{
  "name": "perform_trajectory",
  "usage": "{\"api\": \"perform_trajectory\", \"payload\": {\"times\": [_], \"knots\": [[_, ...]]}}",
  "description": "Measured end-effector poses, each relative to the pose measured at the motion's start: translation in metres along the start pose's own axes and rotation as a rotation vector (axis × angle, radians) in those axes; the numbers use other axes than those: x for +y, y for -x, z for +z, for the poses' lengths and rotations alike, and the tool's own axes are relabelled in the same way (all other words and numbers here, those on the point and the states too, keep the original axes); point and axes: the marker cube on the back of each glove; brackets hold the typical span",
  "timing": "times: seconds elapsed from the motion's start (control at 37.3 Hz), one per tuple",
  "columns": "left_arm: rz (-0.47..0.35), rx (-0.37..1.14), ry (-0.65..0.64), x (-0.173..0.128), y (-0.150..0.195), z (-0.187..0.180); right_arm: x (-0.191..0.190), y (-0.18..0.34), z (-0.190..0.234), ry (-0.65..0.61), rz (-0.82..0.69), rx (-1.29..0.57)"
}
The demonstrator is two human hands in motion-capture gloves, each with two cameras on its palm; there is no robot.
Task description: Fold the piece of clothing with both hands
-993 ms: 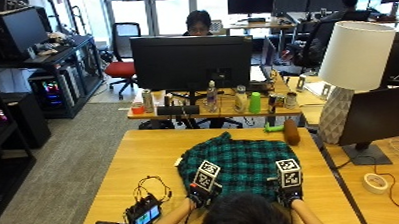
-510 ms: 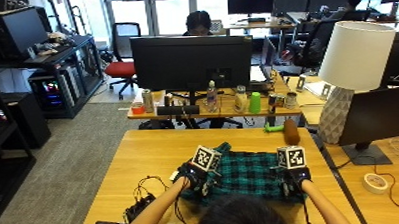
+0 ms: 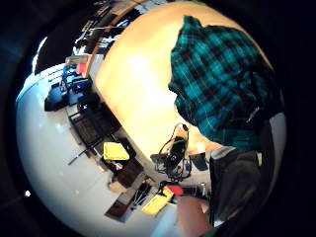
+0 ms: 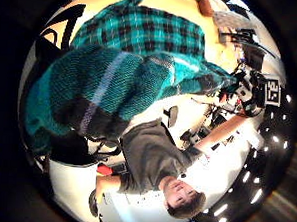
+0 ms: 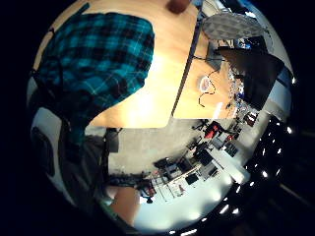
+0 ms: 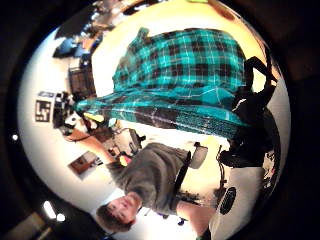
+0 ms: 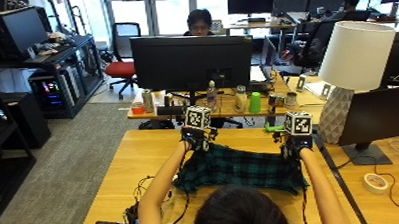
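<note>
Both hands are up over the far side of the counter [image 7: 121,160], left hand [image 7: 195,138] and right hand [image 7: 294,144] each pinching an edge of the green plaid shirt [image 7: 238,166], which hangs stretched between them with the rest lying on the wood. My guess at the risk: if one side gets laid down ahead of the other, the fold goes crooked, or a sleeve bunches underneath. No brand or readable writing anywhere I can spot.
</note>
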Motion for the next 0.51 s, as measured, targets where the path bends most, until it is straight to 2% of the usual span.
{"api": "perform_trajectory", "payload": {"times": [0.11,0.16,0.24,0.32,0.4,0.51], "knots": [[-0.057,-0.025,-0.125,-0.022,0.005,-0.012,-0.036,0.000,-0.011,-0.152,-0.094,-0.034],[-0.101,-0.045,-0.180,-0.025,0.004,-0.015,-0.053,-0.002,-0.014,-0.204,-0.062,-0.046],[-0.182,-0.070,-0.237,-0.012,-0.004,-0.018,-0.081,-0.004,-0.014,-0.272,-0.020,-0.055],[-0.204,-0.109,-0.269,-0.018,-0.005,-0.011,-0.098,-0.001,-0.010,-0.304,0.004,-0.065],[-0.204,-0.146,-0.286,-0.039,-0.004,0.004,-0.100,0.007,-0.004,-0.329,0.048,-0.065],[-0.247,-0.211,-0.322,-0.076,0.002,0.024,-0.073,0.026,-0.001,-0.432,0.135,-0.008]]}}
